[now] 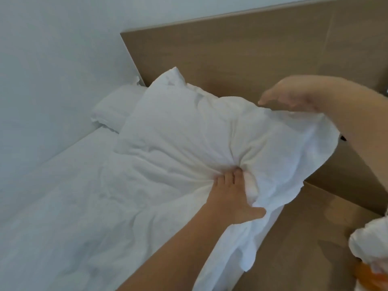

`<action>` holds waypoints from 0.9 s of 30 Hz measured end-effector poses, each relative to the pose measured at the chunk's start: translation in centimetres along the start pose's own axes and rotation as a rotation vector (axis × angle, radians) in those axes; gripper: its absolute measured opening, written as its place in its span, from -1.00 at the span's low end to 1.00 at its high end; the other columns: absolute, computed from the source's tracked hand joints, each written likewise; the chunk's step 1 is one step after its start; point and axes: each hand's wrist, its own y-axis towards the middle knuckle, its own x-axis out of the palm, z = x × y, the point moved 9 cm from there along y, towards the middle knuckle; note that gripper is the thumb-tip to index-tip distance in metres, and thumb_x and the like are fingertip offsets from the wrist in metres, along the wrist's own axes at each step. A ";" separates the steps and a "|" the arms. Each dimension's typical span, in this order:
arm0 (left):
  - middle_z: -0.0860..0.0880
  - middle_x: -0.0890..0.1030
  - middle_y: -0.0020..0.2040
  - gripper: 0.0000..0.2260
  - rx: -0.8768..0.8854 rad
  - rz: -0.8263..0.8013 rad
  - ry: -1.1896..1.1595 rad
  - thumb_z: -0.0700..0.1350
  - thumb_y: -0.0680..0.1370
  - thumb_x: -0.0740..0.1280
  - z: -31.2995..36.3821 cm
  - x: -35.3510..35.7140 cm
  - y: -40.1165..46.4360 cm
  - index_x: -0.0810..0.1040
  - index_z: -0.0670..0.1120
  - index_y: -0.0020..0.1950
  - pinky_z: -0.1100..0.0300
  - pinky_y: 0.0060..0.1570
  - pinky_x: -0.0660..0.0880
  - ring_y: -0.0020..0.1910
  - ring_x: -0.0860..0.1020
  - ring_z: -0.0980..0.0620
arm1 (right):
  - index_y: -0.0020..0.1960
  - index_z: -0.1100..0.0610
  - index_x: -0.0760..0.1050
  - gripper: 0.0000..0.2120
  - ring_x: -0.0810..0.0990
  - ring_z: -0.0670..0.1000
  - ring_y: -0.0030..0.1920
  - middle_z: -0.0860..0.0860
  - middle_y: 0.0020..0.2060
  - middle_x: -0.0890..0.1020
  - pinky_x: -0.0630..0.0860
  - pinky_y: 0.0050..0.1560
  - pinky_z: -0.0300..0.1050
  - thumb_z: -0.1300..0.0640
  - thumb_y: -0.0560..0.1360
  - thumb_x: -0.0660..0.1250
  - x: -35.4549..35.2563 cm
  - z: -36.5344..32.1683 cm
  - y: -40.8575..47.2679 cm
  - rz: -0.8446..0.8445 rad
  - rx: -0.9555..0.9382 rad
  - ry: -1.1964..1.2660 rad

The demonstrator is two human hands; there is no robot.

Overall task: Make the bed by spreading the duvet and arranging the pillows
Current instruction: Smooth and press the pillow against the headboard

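Head view, looking down at the head end of the bed.

A plump white fabric pillow (pixel 189 131) lies tilted at the far right of the bed, its far edge propped against the flat light-brown wooden headboard (pixel 241 51). Its right end overhangs the bed's right edge.

The left hand (pixel 233 198) reaches in from the near side and presses into the pillow's near edge. Its fingers (pixel 228 177) are dug into the fabric, which bunches into radiating creases around them; the thumb is spread out to the right along a loose flap of the pillowcase. Whether the buried fingers pinch the cloth or merely push into it cannot be told.

The right hand (pixel 294 95) is at the pillow's far right corner, fingers extended and loosely relaxed, palm down. It is blurred; it lies at the upper edge of the pillowcase, and contact cannot be confirmed.

A second white pillow (pixel 113 108) lies flat further left, partly under the first, in the corner by the pale wall (pixel 52 70).

A crumpled white duvet (pixel 73 196) covers the near and left part of the bed.

At the right, a light-brown wooden surface (pixel 304 238) adjoins the bed.
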 end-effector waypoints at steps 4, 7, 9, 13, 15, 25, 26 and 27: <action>0.07 -0.06 0.58 -0.32 0.096 0.241 0.040 0.39 0.52 -0.05 -4.6 -1.5 -3.2 -0.14 0.15 0.56 -0.26 0.43 -0.27 0.55 -0.14 0.05 | 0.48 -0.03 0.19 -0.36 0.24 0.17 0.45 0.10 0.45 0.28 0.01 0.43 0.30 -0.28 0.49 0.14 10.6 -7.7 -1.0 0.203 -0.447 -0.613; 0.10 -0.09 0.58 -0.37 -0.233 0.333 0.073 0.34 0.53 -0.20 -15.0 0.6 -7.0 -0.15 0.17 0.56 -0.26 0.42 -0.33 0.55 -0.16 0.05 | 0.55 -0.11 -0.06 -0.32 -0.11 0.14 0.55 0.02 0.56 0.00 -0.30 0.43 0.34 -0.36 0.52 -0.08 20.4 -7.2 -0.5 0.202 -0.668 -0.808; 0.03 -0.07 0.59 -0.31 -0.422 0.172 0.075 0.38 0.48 -0.34 -20.0 4.7 -9.6 -0.18 0.13 0.57 -0.26 0.44 -0.24 0.56 -0.13 -0.01 | 0.57 -0.10 -0.10 -0.30 -0.17 0.14 0.55 0.02 0.57 -0.04 -0.32 0.44 0.31 -0.38 0.50 -0.17 22.7 -5.0 0.9 0.290 -0.678 -0.914; -0.09 0.35 0.40 -0.37 -0.273 0.269 0.031 0.33 0.51 0.03 -17.3 5.3 -14.3 0.30 -0.03 0.44 -0.17 0.34 0.22 0.37 0.32 -0.14 | 0.57 -0.04 0.02 -0.28 -0.08 0.16 0.55 0.05 0.56 0.05 -0.29 0.45 0.29 -0.37 0.51 -0.21 23.6 -3.2 2.7 0.402 -0.692 -0.908; -0.04 0.48 0.12 -0.39 -0.089 0.318 0.035 0.36 0.34 0.26 -13.3 4.6 -16.3 0.46 -0.04 0.20 -0.08 -0.01 0.42 0.05 0.45 -0.10 | 0.57 -0.03 0.04 -0.28 -0.07 0.17 0.55 0.06 0.56 0.07 -0.29 0.45 0.30 -0.36 0.52 -0.23 23.8 -3.0 3.3 0.409 -0.671 -0.890; -0.20 0.39 0.27 -0.39 -0.330 -0.869 0.015 -0.12 0.47 0.29 -18.4 14.7 -18.4 0.07 0.07 0.42 -0.03 0.08 0.47 0.13 0.52 -0.23 | 0.58 -0.06 -0.13 -0.29 -0.22 0.16 0.54 0.05 0.57 -0.10 -0.32 0.44 0.31 -0.37 0.52 -0.30 25.4 -0.6 3.5 0.407 -0.582 -0.880; -0.19 0.42 0.22 -0.43 -0.354 -1.000 -0.108 -0.14 0.45 0.32 -18.5 14.0 -19.1 0.14 0.11 0.37 -0.04 0.03 0.49 0.02 0.55 -0.19 | 0.58 -0.06 -0.13 -0.28 -0.22 0.15 0.54 0.04 0.57 -0.10 -0.31 0.44 0.31 -0.38 0.51 -0.32 25.3 -0.6 3.7 0.399 -0.572 -0.894; -0.17 0.45 0.16 -0.47 -0.422 -1.113 -0.287 -0.15 0.42 0.34 -19.0 12.9 -19.5 0.23 0.13 0.32 -0.05 -0.02 0.52 -0.08 0.55 -0.14 | 0.58 -0.07 -0.13 -0.27 -0.22 0.15 0.54 0.04 0.57 -0.11 -0.31 0.43 0.32 -0.39 0.50 -0.33 25.1 -1.0 4.0 0.393 -0.554 -0.895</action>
